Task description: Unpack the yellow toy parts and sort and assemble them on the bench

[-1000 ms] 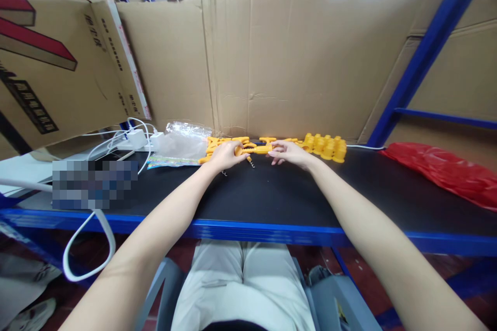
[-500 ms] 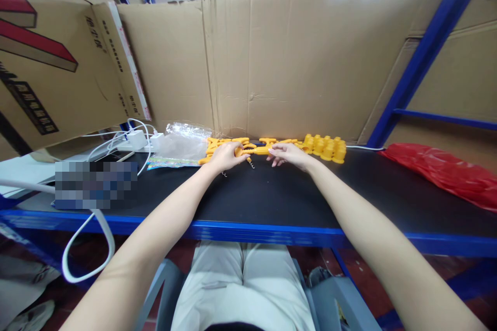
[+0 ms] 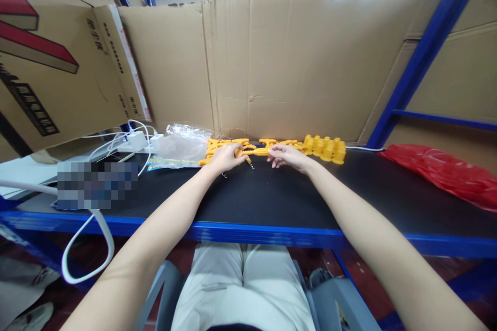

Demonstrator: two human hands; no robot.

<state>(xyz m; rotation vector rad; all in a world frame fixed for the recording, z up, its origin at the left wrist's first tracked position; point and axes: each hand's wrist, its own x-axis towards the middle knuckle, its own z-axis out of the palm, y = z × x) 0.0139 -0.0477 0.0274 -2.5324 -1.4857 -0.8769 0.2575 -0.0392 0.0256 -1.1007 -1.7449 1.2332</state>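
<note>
Between my two hands, just above the black tabletop, is a long yellow plastic corkscrew part [image 3: 259,151]. My left hand [image 3: 228,156] is closed on its left end, fingers and thumb pinched together. My right hand [image 3: 289,157] pinches the other end with thumb and fingertips. Below my left fingers a metal corkscrew spiral [image 3: 252,166] with a yellow top points down to the right, and a second spiral tip [image 3: 224,176] shows under the palm. Behind the hands lie several yellow plastic pieces [image 3: 267,141], partly covered by my fingers.
Yellow cup-shaped pieces [image 3: 325,149] stand in rows right of my right hand. On the left lie a clear plastic bag [image 3: 182,146], white chargers with cables [image 3: 135,140] and a blurred-out item [image 3: 97,185]. A red plastic bag [image 3: 438,173] is at right; cardboard [image 3: 272,72] walls the back.
</note>
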